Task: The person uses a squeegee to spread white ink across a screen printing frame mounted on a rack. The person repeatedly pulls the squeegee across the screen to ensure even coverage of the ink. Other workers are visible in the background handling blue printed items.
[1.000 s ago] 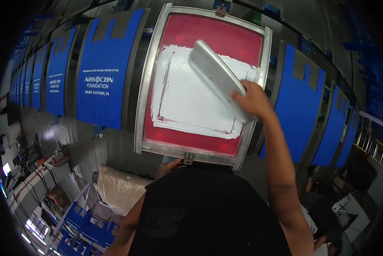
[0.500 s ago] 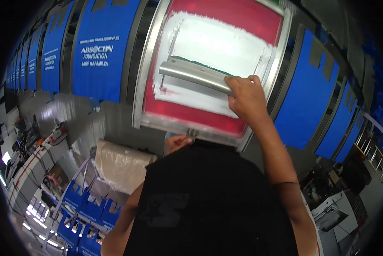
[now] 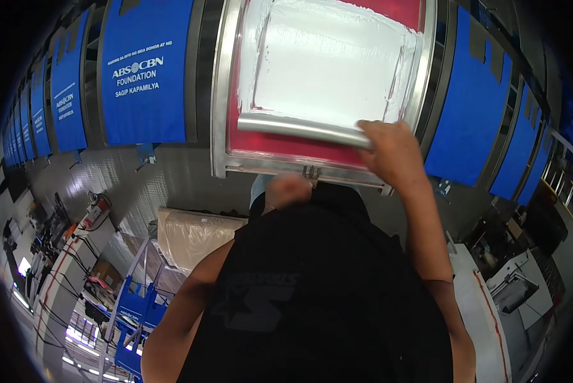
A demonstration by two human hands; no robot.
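Squeegee [image 3: 302,127] of long silver metal, its end pinched by the right hand [image 3: 394,152], has reached the smooth white ink's [image 3: 325,64] near edge; the stroke seems nearly finished. Blurred left hand [image 3: 290,190]: cannot tell.

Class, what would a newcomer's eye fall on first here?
Probably the bright white paste spread over a red screen in a rectangular silver metal frame, top centre. Next, the right hand gripping a long silver metal bar across the screen's near end. Bright blue cloth panels flank the frame.

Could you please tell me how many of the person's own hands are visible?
2: right hand on the right end of the metal squeegee; left hand, blurred, by the near edge of the screen frame.
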